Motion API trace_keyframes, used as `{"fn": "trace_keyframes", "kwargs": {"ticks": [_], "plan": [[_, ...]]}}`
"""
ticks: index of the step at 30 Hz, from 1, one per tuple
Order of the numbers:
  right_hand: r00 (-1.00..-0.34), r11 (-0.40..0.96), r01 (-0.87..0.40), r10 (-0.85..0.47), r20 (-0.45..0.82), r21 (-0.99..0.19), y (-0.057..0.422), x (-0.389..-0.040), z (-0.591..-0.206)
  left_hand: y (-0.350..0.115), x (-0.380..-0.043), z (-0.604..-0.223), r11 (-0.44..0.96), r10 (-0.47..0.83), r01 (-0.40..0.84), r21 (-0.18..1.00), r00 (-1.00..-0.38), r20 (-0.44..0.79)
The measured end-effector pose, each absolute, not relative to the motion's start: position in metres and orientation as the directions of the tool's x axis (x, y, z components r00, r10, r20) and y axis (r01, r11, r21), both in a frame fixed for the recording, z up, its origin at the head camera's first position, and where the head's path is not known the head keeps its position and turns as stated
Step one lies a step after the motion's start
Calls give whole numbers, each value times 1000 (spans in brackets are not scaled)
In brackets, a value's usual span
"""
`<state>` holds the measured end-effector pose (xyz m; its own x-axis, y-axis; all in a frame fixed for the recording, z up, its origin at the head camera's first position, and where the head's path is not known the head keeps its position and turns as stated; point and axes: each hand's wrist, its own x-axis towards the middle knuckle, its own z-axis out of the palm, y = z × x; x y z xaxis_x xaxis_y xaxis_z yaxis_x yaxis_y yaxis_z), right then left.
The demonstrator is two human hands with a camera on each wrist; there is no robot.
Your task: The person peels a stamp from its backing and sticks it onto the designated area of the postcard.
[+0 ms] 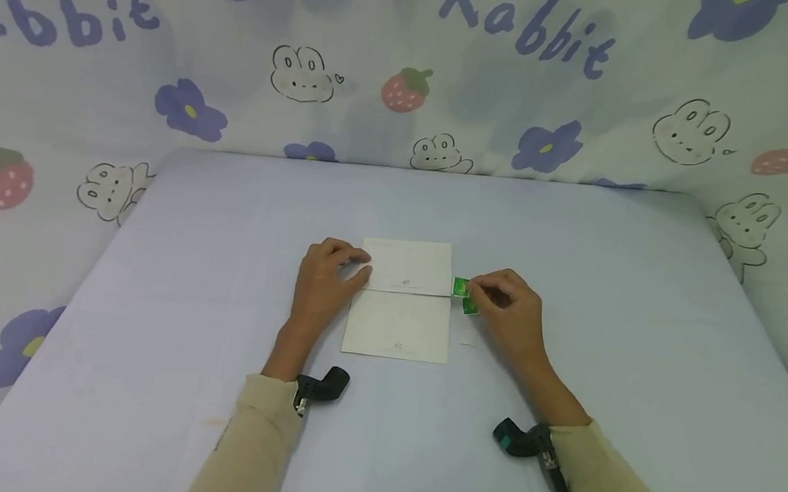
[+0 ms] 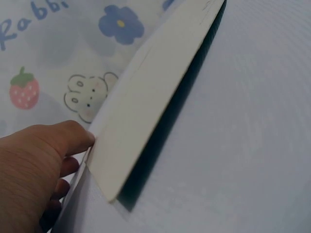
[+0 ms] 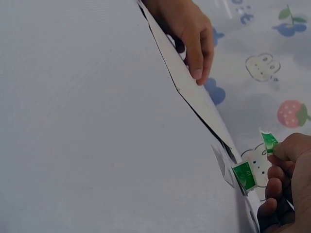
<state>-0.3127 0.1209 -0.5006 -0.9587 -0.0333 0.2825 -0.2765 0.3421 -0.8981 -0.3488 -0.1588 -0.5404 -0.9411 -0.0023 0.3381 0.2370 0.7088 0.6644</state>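
Note:
Two off-white card panels lie one above the other at the middle of the table: an upper panel (image 1: 410, 263) and a lower panel (image 1: 397, 325), each with a small printed mark. A dark green underside (image 2: 167, 119) shows beneath the raised near edge. My left hand (image 1: 323, 279) rests at the upper panel's left edge, thumb and forefinger touching it, a gap between them. At the right, my right hand (image 1: 512, 309) pinches a small green stamp-like sticker (image 3: 268, 141) between thumb and fingertip. A second green sticker (image 3: 244, 177) lies below it, beside the card's right edge.
White cloth covers the table (image 1: 186, 258). Behind it hangs a curtain (image 1: 372, 30) printed with rabbits, flowers and strawberries. Black wrist cameras sit at the left cuff (image 1: 324, 384) and the right cuff (image 1: 521, 440). A thin sliver (image 1: 467, 345) lies right of the card.

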Motion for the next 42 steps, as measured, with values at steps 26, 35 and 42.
{"fn": "trace_keyframes", "kwargs": {"ticks": [26, 35, 42], "plan": [[-963, 371, -257, -22, 269, -892, 124, -357, -537, -158, -351, -539, 707, 8, 261, 657, -932, 363], [-958, 385, -275, -29, 286, -881, 122, -366, -539, -157, -351, -538, 705, 4, 249, 665, -938, 346], [-955, 405, -283, -32, 296, -869, 120, -373, -541, -157, -350, -538, 711, -1, 236, 662, -942, 337]]}}
